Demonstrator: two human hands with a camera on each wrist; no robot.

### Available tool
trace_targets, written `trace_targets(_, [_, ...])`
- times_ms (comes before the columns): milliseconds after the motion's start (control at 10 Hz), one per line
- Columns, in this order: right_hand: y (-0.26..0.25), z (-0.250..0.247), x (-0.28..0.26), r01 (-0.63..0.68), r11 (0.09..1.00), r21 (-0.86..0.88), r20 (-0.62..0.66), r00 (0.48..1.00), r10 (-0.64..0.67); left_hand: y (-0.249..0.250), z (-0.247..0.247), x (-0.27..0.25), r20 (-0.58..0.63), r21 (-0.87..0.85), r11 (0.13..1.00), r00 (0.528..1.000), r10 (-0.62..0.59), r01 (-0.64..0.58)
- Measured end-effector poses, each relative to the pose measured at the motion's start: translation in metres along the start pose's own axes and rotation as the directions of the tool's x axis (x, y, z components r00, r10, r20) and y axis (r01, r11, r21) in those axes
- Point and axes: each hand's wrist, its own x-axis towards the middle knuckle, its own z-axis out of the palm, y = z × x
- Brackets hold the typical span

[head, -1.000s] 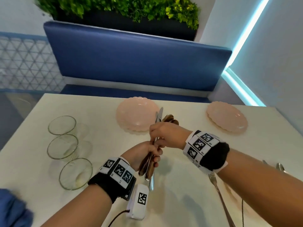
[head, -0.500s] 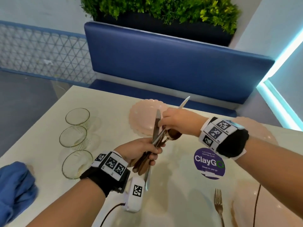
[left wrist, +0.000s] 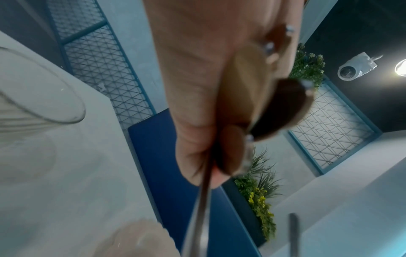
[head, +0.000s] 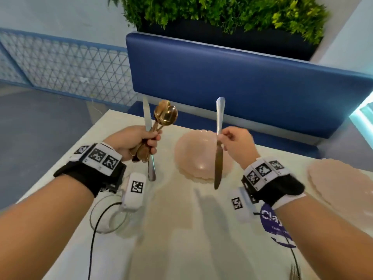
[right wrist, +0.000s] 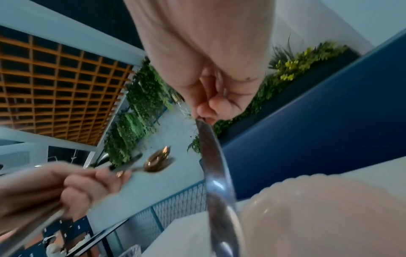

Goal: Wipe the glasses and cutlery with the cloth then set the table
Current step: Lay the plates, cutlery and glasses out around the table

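Note:
My left hand (head: 150, 142) grips a bundle of cutlery upright above the table: a silver knife (head: 147, 115) with its blade up and gold spoons (head: 166, 115) beside it. In the left wrist view the bundle's handles (left wrist: 243, 90) run blurred across my palm. My right hand (head: 224, 136) pinches a second silver knife (head: 218, 166) near its middle, handle up and blade down. This knife hangs over a pink plate (head: 193, 158). The right wrist view shows that knife (right wrist: 217, 173) close up, with the pink plate (right wrist: 318, 217) below and the spoons (right wrist: 158, 163) to the left.
A clear glass (head: 110, 218) stands under my left wrist. A second pink plate (head: 343, 184) lies at the right, with a purple sticker (head: 276, 225) and a fork's tines (head: 294, 272) nearer me. A blue bench (head: 242, 87) backs the table's far edge.
My right hand has drawn one silver knife out of the bundle and moved off to the right. My left hand has lifted the bundle upright. The hands are now apart.

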Motion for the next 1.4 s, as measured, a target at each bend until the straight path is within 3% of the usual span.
trace_targets(100, [0.000,0.055,0.018,-0.090,0.995,-0.050,-0.003,0.996,0.089,0.019,-0.023,0.008,0.016,0.010,1.000,1.000,0.012,-0.012])
trace_targets(200, [-0.008,0.115,0.039,-0.293,0.956,-0.008,0.142,0.946,0.291,0.032,-0.045,0.020,0.036,-0.002,0.999,0.999,0.033,-0.033])
trace_targets(300, [-0.023,0.164,0.060,-0.386,0.921,-0.055,0.225,0.894,0.388,0.042,-0.066,0.034,0.055,-0.017,0.999,0.997,0.047,-0.046])
trace_targets(500, [-0.043,0.203,0.098,-0.507,0.862,-0.001,0.210,0.842,0.496,0.057,-0.104,0.057,0.078,-0.043,0.998,0.995,0.056,-0.053])
trace_targets(600, [-0.050,0.204,0.099,-0.481,0.851,-0.213,0.137,0.847,0.513,0.060,-0.118,0.064,0.069,-0.055,0.997,0.996,0.057,-0.053])
trace_targets(700, [-0.049,0.205,0.105,-0.335,0.866,-0.370,0.163,0.895,0.416,0.059,-0.125,0.069,0.053,-0.073,0.996,0.997,0.055,-0.051])
trace_targets(800, [-0.051,0.209,0.114,-0.462,0.867,-0.189,0.116,0.866,0.486,0.056,-0.128,0.073,0.060,-0.081,0.996,0.997,0.048,-0.043])
trace_targets(900, [-0.059,0.208,0.118,-0.519,0.842,-0.146,0.121,0.835,0.536,0.054,-0.130,0.076,0.063,-0.086,0.996,0.997,0.041,-0.036])
trace_targets(1000, [-0.060,0.207,0.114,-0.408,0.850,-0.333,0.159,0.865,0.477,0.052,-0.130,0.078,0.061,-0.089,0.996,0.997,0.037,-0.031])
trace_targets(1100, [-0.057,0.205,0.118,-0.383,0.860,-0.338,0.180,0.871,0.458,0.050,-0.131,0.080,0.057,-0.071,0.997,0.998,0.026,-0.022])
trace_targets(1200, [-0.052,0.203,0.121,-0.252,0.838,-0.485,0.177,0.909,0.376,0.047,-0.131,0.082,0.061,-0.070,0.997,0.998,0.016,-0.012])
trace_targets(1300, [-0.044,0.211,0.128,-0.342,0.874,-0.345,0.164,0.895,0.415,0.046,-0.128,0.082,0.063,-0.093,0.996,0.998,0.012,-0.006])
trace_targets(1400, [-0.046,0.207,0.132,-0.272,0.875,-0.400,0.193,0.909,0.371,0.045,-0.126,0.082,0.059,-0.106,0.994,0.998,0.015,-0.009])
